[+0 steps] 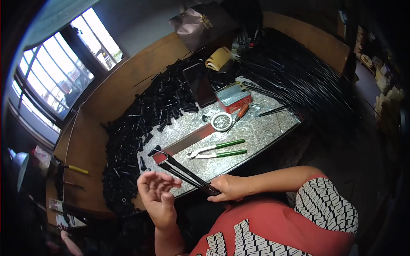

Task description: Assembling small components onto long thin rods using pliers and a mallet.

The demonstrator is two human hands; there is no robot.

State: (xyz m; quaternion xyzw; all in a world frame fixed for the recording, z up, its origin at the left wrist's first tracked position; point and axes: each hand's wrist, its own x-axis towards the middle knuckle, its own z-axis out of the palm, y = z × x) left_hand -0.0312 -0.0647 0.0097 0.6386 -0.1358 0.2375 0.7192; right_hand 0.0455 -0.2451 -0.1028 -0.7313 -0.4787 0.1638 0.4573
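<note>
My right hand is closed round the near end of a bundle of thin black rods. The rods slant up and left from that fist, and their far end lies by the end of a long reddish metal bar. A small black fitting with a thin pale pin sits at that far end. To the left of the rods, my left hand is raised with its palm showing, its fingers loosely bent and apart, holding nothing. Beyond the rods, green-handled pincers lie on the speckled tabletop.
A white round dish of small parts, an orange-handled screwdriver, a red tin of thin metal pieces and a dark phone-like slab stand behind. Black fittings heap at left, long black rods at right. A wooden wall borders the bench.
</note>
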